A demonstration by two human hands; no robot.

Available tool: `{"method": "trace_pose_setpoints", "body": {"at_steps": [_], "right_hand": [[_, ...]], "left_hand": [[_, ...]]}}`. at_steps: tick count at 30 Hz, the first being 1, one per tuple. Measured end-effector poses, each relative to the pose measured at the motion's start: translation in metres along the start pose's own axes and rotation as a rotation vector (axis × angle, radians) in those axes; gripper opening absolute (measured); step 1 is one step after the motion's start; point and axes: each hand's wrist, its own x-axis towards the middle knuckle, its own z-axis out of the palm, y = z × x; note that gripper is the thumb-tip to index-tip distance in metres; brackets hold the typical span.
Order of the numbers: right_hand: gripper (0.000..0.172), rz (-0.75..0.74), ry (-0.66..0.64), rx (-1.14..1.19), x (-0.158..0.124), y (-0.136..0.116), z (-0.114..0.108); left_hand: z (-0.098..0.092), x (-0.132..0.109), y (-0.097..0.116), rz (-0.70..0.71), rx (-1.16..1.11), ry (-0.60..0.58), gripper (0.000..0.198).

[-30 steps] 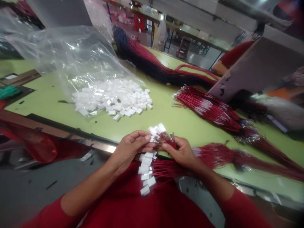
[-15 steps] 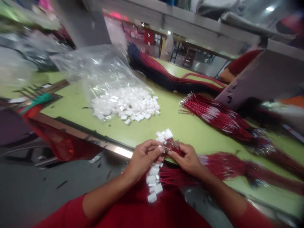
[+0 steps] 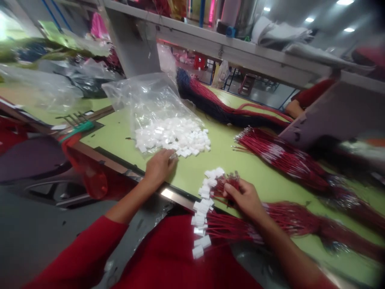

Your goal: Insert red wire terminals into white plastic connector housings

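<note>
My left hand [image 3: 160,167] is at the near edge of a pile of small white plastic connector housings [image 3: 192,140], fingers bent together at the fingertips; whether a housing is between them is hidden. Part of that pile lies inside a clear plastic bag [image 3: 150,96]. My right hand [image 3: 245,196] is closed around a bundle of thin red wires [image 3: 221,186] with bare metal ends. White connector housings [image 3: 203,208] sit on the ends of several wires, strung along the table edge and over my lap.
More red wire bundles [image 3: 279,152] lie on the green table [image 3: 222,156] at right. A red and dark blue wire hank [image 3: 204,96] stretches along the back. Green-handled hooks [image 3: 80,127] stand at left. Another person's arm [image 3: 296,107] shows behind a grey panel [image 3: 337,100].
My left hand has left the wire ends by my right hand and moved left and forward to the housing pile. My right hand still holds the wires. The view has shifted slightly.
</note>
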Motion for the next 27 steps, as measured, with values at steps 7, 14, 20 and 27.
{"method": "trace_pose_setpoints", "body": {"at_steps": [7, 14, 20, 27], "right_hand": [[0.03, -0.048, -0.047, -0.007, 0.0, -0.001, 0.0], [0.03, -0.055, -0.027, 0.033, 0.001, 0.002, 0.002], [0.031, -0.088, -0.04, 0.097, -0.001, 0.001, 0.003], [0.031, -0.078, -0.015, 0.088, -0.002, -0.001, 0.003]], "left_hand": [[-0.007, -0.014, 0.033, -0.179, -0.821, -0.238, 0.041], [-0.017, -0.037, 0.089, -0.43, -1.285, -0.442, 0.035], [-0.026, -0.041, 0.094, -0.18, -1.09, -0.392, 0.032], [-0.03, -0.043, 0.105, 0.212, -0.844, -0.329, 0.019]]}}
